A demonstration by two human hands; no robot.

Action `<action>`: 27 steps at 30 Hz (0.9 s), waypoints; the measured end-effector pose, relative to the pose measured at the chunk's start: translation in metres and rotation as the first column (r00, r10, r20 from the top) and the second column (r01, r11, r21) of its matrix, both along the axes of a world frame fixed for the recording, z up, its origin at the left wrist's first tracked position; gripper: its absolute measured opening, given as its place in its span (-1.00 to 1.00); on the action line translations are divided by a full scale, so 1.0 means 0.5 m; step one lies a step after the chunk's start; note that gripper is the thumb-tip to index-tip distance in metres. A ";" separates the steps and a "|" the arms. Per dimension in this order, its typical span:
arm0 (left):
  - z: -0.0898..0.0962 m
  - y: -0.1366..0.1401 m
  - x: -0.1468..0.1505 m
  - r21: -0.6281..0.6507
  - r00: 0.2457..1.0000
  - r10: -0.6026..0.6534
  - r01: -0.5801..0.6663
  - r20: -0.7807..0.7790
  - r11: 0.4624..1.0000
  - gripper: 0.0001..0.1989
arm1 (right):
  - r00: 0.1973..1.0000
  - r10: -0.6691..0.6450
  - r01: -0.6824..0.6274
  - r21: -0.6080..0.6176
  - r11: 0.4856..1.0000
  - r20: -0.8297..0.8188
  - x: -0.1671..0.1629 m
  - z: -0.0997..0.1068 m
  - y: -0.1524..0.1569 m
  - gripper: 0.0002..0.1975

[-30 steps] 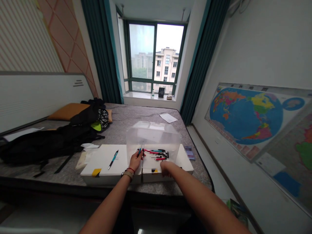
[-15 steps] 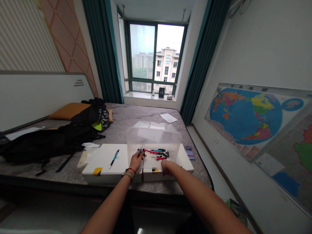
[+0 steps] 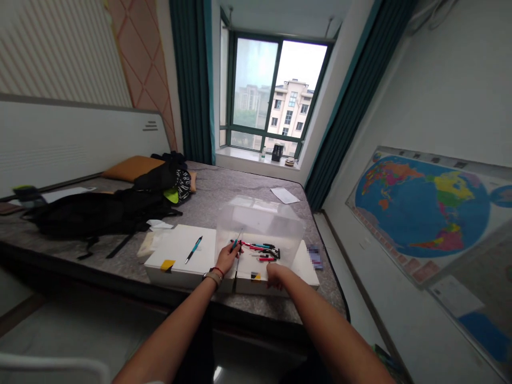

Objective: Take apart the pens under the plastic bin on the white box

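Note:
My left hand, with a watch and a red band at its wrist, is closed around a turquoise pen whose thin end points up. It reaches into the open front of a clear plastic bin tipped on its side. Loose red, black and turquoise pen parts lie inside, right of that hand. My right hand is curled at the front edge of the right white box; whatever its fingers hold is hidden. On the left white box rests a whole turquoise and black pen.
The boxes stand at the front edge of a grey mattress. To the left lie a black bag, an orange cushion and tissues. A paper sheet lies behind the bin, and a blurred-out item lies at right.
The view has swung left, so the room's contents sit further right in the picture. Both hands keep nearly the same place at the bin, the left still holding the turquoise pen.

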State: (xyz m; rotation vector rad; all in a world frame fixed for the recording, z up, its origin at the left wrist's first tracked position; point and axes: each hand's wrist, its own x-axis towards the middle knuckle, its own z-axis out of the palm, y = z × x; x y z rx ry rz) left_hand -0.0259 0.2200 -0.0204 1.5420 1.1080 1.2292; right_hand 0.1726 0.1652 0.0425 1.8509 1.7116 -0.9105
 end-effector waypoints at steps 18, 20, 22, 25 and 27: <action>-0.002 -0.001 -0.002 0.020 1.000 0.006 -0.006 -0.010 1.000 -0.55 | 0.996 0.053 -0.047 -0.079 0.996 0.075 0.009 -0.017 0.011 -0.75; -0.006 0.000 -0.001 0.032 0.999 0.012 -0.011 -0.044 0.999 -0.56 | 0.991 0.093 -0.084 -0.091 0.992 0.099 0.000 0.003 0.024 -0.70; -0.011 0.002 -0.001 0.039 0.997 0.019 -0.016 -0.068 0.999 -0.57 | 0.974 0.186 -0.174 -0.101 0.980 0.130 -0.014 0.030 0.047 -0.62; -0.016 0.003 -0.001 0.047 0.997 0.019 -0.016 -0.070 0.999 -0.58 | 0.928 0.306 -0.323 0.051 0.945 0.214 -0.034 0.071 0.094 -0.66; -0.016 0.004 -0.002 0.047 0.998 0.014 -0.011 -0.056 0.999 -0.58 | 0.897 0.341 -0.401 0.195 0.895 0.282 -0.041 0.092 0.125 -0.68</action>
